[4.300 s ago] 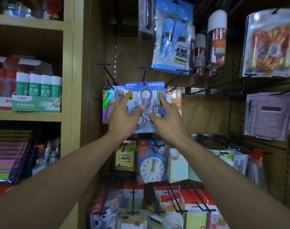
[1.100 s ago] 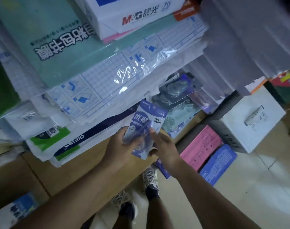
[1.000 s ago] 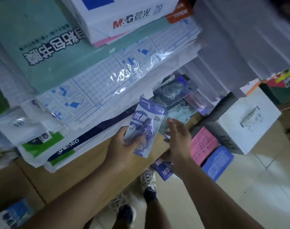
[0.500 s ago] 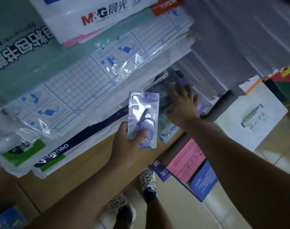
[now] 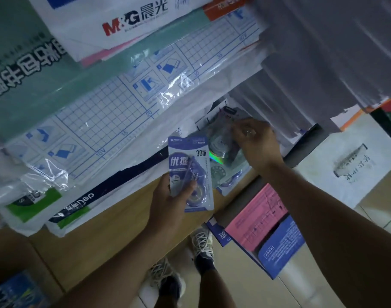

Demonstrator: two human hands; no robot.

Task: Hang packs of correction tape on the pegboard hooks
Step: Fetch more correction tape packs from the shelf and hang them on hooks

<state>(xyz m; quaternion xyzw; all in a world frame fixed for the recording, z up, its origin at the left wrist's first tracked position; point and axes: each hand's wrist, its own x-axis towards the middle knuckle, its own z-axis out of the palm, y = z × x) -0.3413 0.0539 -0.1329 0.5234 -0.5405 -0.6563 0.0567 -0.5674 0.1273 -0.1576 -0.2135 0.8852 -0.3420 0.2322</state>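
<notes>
purple and white, the correction tape pack (image 5: pixel 190 172) stands upright in the left hand (image 5: pixel 170 203), thumb across its front, fingers curled behind, over the wooden worktop (image 5: pixel 114 221). at two o'clock from it the right hand (image 5: pixel 258 142) reaches into a heap of clear packs (image 5: pixel 221 150) on the worktop edge, fingertips pinched on one; which pack it grips is hard to make out under the glare. plastic-wrapped paper reams (image 5: pixel 105 112) fill the view from nine to twelve o'clock, partly cut off. sneakers (image 5: pixel 201 243) show at six o'clock on the floor.
</notes>
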